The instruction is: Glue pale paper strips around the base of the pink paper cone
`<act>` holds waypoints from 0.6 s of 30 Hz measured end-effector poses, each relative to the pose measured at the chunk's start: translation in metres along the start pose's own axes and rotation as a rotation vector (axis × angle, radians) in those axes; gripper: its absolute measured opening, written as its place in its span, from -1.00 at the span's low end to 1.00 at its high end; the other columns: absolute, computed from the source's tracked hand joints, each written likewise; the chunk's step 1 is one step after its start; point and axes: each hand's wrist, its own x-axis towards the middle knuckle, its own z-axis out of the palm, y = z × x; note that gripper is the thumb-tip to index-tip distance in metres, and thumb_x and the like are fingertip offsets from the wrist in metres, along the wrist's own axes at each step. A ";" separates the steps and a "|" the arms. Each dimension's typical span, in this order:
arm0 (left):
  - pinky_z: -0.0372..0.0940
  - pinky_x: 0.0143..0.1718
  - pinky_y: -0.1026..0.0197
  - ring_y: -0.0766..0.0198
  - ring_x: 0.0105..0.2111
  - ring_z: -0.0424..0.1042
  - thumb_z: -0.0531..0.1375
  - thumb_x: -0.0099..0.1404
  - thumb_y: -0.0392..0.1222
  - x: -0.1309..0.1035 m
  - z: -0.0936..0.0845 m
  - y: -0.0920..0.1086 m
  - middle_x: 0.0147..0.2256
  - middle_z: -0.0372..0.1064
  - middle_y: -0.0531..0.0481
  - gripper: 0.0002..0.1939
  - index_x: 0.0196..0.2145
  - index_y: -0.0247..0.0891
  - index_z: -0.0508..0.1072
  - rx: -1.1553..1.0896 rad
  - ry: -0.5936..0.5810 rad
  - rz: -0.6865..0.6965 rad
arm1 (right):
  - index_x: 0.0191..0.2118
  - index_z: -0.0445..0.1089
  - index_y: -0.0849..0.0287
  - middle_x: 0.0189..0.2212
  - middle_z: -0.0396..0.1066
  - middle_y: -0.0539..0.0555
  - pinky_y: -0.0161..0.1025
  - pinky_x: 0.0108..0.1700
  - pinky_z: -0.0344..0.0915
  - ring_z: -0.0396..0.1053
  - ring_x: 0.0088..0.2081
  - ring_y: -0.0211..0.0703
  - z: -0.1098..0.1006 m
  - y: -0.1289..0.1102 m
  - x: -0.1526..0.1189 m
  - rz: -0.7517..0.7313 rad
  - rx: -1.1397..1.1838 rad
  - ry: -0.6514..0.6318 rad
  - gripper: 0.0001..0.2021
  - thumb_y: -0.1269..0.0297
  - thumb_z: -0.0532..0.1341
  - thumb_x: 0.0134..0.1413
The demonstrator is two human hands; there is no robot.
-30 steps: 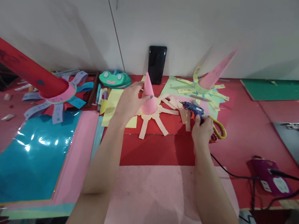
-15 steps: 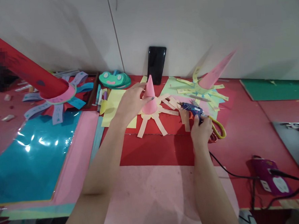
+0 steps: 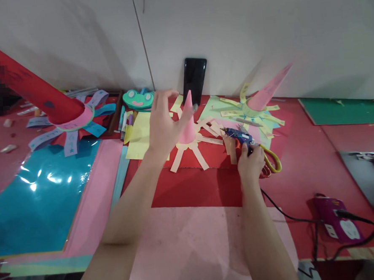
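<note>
A pink paper cone (image 3: 190, 125) stands upright on a yellow scalloped base, with pale paper strips (image 3: 200, 157) fanning out from it over red paper. Beside the cone is my left hand (image 3: 165, 126), thumb and fingers spread apart, the thumb passing in front of the cone's upper part. To the right, my right hand (image 3: 251, 161) is wrapped round the handle of a blue hot glue gun (image 3: 239, 134), whose nozzle points left. Yellow-handled scissors (image 3: 274, 159) lie by that hand, and loose paper strips (image 3: 230, 148) lie under the glue gun.
A black phone (image 3: 195, 80) leans on the wall behind. At right stands a finished-looking pink cone (image 3: 268, 90) with yellow strips; at left, a large red cone (image 3: 54, 95). The black cord leads to a purple power box (image 3: 337, 219). A green frog cutout (image 3: 137, 100) lies behind.
My left hand has opened off the pink cone, its fingers lifting and spreading. My right hand stays in place with the glue gun.
</note>
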 end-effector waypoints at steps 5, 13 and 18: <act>0.29 -0.16 0.12 0.20 -0.19 0.41 -0.05 0.40 -0.20 -0.027 0.038 0.033 -0.28 0.43 -0.07 -0.76 -0.26 -0.22 0.41 0.029 -0.265 0.368 | -0.23 0.32 0.22 -0.14 0.36 0.31 0.09 -0.03 0.14 0.26 -0.02 0.17 0.000 0.000 0.002 0.010 -0.026 -0.002 -0.69 0.09 0.00 0.14; 0.15 0.08 0.10 0.14 0.11 0.27 0.04 0.36 -0.25 -0.075 0.123 0.026 0.11 0.31 -0.18 -0.64 0.07 -0.39 0.34 0.244 -0.635 0.667 | -0.24 0.33 0.23 -0.18 0.36 0.32 0.11 -0.07 0.16 0.27 -0.05 0.21 0.004 0.003 0.000 -0.033 -0.005 0.027 -0.57 -0.03 -0.07 0.16; 0.05 0.17 0.06 0.14 0.16 0.20 0.04 0.38 -0.17 -0.076 0.124 0.023 0.15 0.25 -0.14 -0.59 0.13 -0.36 0.29 0.301 -0.706 0.632 | -0.22 0.30 0.22 -0.18 0.35 0.31 0.08 -0.05 0.18 0.29 -0.06 0.15 -0.001 0.001 0.001 -0.056 0.097 0.135 -0.55 -0.06 -0.11 0.18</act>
